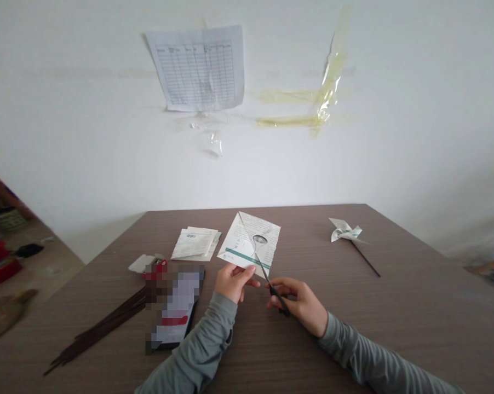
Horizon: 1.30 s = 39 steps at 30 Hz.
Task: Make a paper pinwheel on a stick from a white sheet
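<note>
A square sheet of printed paper (234, 241) with a teal stripe and diagonal crease lines is pinched in my left hand (234, 282), thumb on top near the lower edge. My right hand (298, 301) grips a pair of scissors (279, 300) with dark handles. The blades reach up over the paper's lower right corner, along a diagonal; whether they have cut into it there I cannot tell. An oval picture is printed near the middle of the sheet. To the right lies a paper pinwheel (344, 232) on a thin dark stick (366, 260).
Left of the sheet sits a stack of cut papers (194, 244). Nearer are a small open red box (159, 266), a bundle of dark thin sticks (95, 331) and a phone (177, 312), partly blurred out. A wall with a taped printed table (201, 71) borders the brown table (395, 328).
</note>
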Each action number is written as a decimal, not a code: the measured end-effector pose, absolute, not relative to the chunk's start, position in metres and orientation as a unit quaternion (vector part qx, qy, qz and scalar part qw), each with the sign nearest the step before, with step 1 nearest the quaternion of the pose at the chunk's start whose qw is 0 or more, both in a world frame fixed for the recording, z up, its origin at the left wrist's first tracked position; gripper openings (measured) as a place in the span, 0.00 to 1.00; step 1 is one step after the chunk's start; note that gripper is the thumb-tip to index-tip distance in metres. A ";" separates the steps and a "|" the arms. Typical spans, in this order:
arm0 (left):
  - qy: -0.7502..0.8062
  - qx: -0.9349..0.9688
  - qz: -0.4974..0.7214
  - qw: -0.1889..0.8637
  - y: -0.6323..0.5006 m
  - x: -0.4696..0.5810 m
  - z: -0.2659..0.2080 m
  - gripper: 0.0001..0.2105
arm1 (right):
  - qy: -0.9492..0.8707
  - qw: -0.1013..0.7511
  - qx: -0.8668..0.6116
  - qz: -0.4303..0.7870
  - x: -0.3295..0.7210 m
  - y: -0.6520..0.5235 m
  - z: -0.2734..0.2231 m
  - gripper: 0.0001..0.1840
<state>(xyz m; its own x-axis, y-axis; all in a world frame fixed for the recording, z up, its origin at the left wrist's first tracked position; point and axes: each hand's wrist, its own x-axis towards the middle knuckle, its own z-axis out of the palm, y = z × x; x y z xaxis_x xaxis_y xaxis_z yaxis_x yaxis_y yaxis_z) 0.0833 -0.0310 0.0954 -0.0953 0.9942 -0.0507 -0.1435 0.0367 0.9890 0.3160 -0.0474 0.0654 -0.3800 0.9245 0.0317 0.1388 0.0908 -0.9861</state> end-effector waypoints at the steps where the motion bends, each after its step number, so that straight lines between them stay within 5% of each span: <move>1: 0.497 0.427 0.547 0.520 -0.031 0.083 0.096 0.11 | -0.637 0.372 -0.416 0.532 0.316 -0.048 0.065 0.35; 39: 0.501 0.397 0.587 0.497 -0.032 0.088 0.099 0.07 | -0.625 0.387 -0.406 0.543 0.315 -0.044 0.055 0.35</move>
